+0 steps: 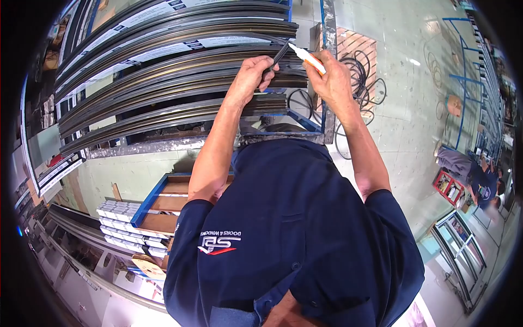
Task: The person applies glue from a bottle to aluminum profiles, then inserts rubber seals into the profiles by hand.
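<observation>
profiles on frame | coil right (partly over pallet) | boxes left

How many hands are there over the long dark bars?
2. The left hand pinches a thin dark strip, and the right hand holds a white bottle, its tip by that strip. No others show over the bars.

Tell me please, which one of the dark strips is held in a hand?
The dark strip in the left hand, slanting toward the tip of the white bottle. The other dark strips lie side by side on the rack, not gripped.
</observation>
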Demonstrator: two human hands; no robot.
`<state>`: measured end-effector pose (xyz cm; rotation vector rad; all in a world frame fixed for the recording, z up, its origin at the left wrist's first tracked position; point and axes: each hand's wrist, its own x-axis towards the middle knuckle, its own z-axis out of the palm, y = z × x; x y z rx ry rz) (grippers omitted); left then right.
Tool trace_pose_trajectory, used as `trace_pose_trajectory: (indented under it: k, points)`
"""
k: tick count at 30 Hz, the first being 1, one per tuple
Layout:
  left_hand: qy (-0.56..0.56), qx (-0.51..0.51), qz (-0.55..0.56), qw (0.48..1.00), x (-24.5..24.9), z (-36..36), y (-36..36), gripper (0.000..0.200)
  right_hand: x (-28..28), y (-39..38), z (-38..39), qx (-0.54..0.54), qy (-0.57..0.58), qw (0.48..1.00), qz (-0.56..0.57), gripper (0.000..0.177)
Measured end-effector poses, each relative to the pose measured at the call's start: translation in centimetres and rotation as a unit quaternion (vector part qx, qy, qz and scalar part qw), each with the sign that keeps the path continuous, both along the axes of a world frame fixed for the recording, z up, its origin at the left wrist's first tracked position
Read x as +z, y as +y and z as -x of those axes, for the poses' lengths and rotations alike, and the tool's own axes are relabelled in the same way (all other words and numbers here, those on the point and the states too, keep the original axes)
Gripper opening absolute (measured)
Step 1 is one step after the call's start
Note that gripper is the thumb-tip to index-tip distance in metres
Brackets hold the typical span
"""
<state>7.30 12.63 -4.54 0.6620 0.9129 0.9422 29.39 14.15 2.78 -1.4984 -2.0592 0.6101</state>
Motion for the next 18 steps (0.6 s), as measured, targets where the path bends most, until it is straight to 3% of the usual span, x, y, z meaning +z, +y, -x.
trace_pose_trajectory:
  k: [4,8,11,15,16,18]
  points:
    - [0.005,0.005,0.003,1.000,0.5,-0.1,0.0,0.025,-0.5,-0.5,0.2,0.022,0.014,0.999,-0.022,0.024]
    - [0.002,0.004,0.005,1.000,0.3,0.0,0.0,0.026,0.2,-1.2,0.3,0.031,0.006,0.999,0.027,0.026]
    - [0.017,0.001,0.006,1.000,0.6,-0.1,0.0,0.026,0.3,-1.6,0.1,0.020,0.062,0.997,0.045,0.024]
    - [0.121,0.006,-0.048,0.991,0.7,-0.9,-0.6,0.023,-1.6,-1.5,-2.8,-0.083,0.224,0.964,0.118,0.031]
    - [0.162,0.007,-0.071,0.984,0.8,-1.3,-0.8,0.022,-1.5,-1.6,-3.8,-0.101,0.303,0.933,0.165,0.035]
    - [0.286,0.042,-0.241,0.927,0.1,-2.0,-1.6,0.020,-1.4,-2.4,-5.1,-0.125,0.405,0.884,0.198,0.041]
